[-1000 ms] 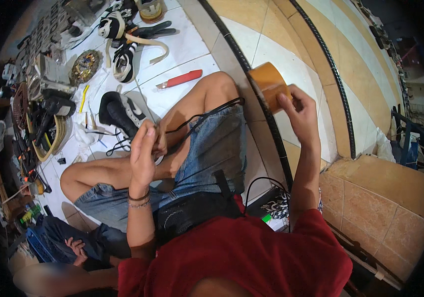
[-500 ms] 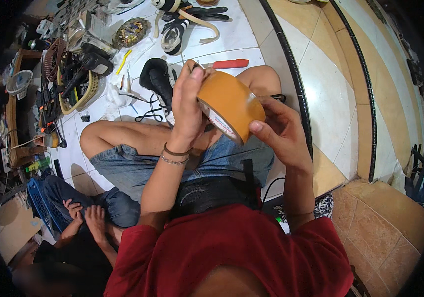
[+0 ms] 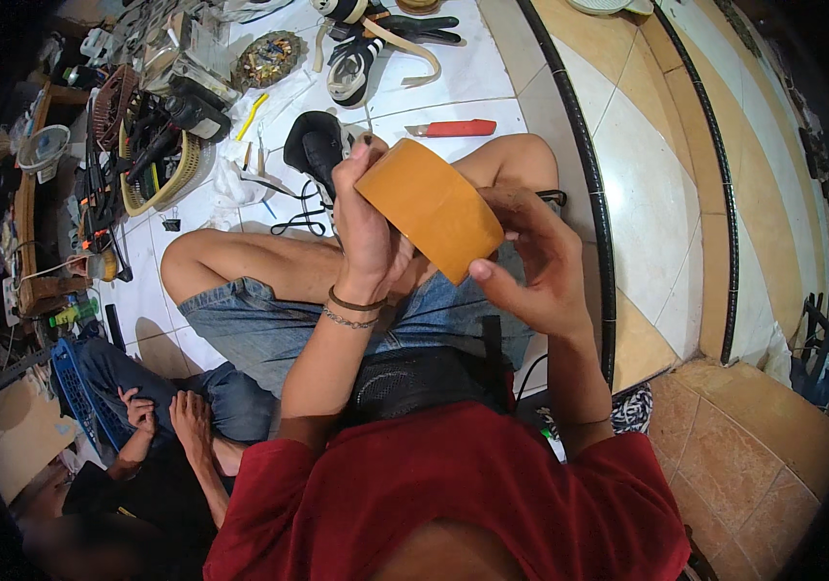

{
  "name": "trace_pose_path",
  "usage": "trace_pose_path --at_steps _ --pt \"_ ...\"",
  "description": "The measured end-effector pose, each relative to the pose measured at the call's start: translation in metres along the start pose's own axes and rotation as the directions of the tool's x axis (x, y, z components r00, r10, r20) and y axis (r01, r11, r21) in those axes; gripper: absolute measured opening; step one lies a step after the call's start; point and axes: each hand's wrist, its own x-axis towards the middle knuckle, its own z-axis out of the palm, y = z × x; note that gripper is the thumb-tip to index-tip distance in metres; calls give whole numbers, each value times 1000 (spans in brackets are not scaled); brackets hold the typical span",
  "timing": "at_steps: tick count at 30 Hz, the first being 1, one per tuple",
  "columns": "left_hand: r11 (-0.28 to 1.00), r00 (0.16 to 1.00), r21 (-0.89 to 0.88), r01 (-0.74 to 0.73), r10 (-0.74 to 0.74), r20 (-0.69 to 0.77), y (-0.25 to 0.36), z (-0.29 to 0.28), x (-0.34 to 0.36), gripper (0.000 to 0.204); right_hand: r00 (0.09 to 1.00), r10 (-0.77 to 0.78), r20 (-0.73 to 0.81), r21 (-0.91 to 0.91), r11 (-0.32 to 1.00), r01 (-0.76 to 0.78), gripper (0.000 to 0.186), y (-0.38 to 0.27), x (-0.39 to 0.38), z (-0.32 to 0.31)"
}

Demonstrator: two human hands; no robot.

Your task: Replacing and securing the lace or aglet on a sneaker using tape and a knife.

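In the head view, the orange tape roll [image 3: 431,210] is up over the lap between both hands; a second ago the right hand alone had it, off to the right. Since the middle frame it has turned from showing its side rim to presenting its outer band. Its long extent slants from upper left to lower right, its width across that. The left hand [image 3: 366,228] grips the upper-left end; the right hand's [image 3: 538,266] thumb and fingers pinch the lower-right end.
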Motion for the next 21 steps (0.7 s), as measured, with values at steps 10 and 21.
trace_pose_path --at_steps 10,21 --pt "836 955 465 -293 284 90 7 5 -2 26 839 -530 124 -501 696 514 83 5 7 0" --pt "871 982 455 -187 182 55 12 7 1 23 872 -490 -6 -505 754 420 90 11 -2 9"
